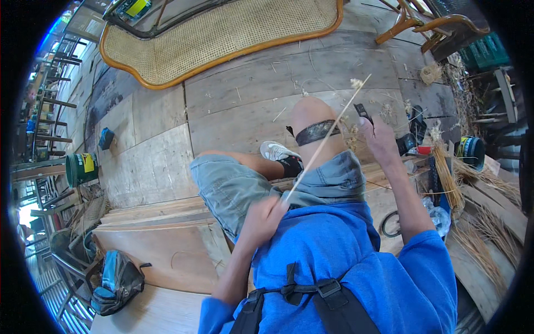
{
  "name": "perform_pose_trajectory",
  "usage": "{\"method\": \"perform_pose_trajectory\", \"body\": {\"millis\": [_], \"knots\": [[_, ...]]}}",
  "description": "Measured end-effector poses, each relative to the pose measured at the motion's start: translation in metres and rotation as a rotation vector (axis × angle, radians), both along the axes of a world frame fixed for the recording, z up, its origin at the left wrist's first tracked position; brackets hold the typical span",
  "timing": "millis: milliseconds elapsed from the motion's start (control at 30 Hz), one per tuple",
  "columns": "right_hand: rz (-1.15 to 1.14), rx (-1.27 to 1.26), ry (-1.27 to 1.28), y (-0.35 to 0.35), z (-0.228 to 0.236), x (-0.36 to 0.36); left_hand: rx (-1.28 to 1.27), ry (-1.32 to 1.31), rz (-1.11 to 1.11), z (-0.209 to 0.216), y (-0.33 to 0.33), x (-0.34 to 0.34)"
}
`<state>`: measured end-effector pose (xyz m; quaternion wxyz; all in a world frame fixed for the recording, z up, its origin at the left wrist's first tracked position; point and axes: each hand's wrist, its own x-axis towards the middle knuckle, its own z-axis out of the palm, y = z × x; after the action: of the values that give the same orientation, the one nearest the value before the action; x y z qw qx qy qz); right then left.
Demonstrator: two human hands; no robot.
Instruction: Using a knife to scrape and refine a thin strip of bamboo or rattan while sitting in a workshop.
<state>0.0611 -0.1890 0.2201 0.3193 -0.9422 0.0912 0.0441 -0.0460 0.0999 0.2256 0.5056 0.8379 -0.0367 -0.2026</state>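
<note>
My left hand (263, 219) is closed on one end of a long, pale cane strip (312, 158), close to my lap. The strip slants up and to the right across my raised knee, past a black band (315, 132) tied there. A small tuft of shavings (356, 83) shows by its far end. Out to the right of the knee, my right hand (378, 139) grips a small black tool (363, 113). Its exact kind is not clear; it looks like a short knife or cutter. The tool is apart from the strip.
A woven cane panel with a bent wooden rim (222, 42) stands ahead. Fibre bundles (440, 178) and a dark bucket (470, 151) lie at right. A green bucket (81, 170) and a backpack (118, 283) are at left. Shavings litter the plank floor (233, 106).
</note>
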Motion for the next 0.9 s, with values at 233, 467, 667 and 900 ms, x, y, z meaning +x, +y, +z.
{"method": "perform_pose_trajectory", "body": {"millis": [233,467,667,900], "knots": [[0.166,-0.151,0.006,0.022,-0.032,-0.009,-0.073,-0.014,-0.014,-0.042,-0.096,0.121],[0.227,-0.259,0.038,0.045,-0.037,-0.012,-0.054,0.068,-0.002,-0.034,-0.026,0.04],[0.224,-0.235,0.038,0.046,-0.033,-0.006,0.054,0.509,0.136,0.031,0.082,-0.095],[0.242,-0.295,-0.047,0.028,-0.06,-0.003,-0.158,0.798,0.674,0.093,0.19,-0.221]]}}
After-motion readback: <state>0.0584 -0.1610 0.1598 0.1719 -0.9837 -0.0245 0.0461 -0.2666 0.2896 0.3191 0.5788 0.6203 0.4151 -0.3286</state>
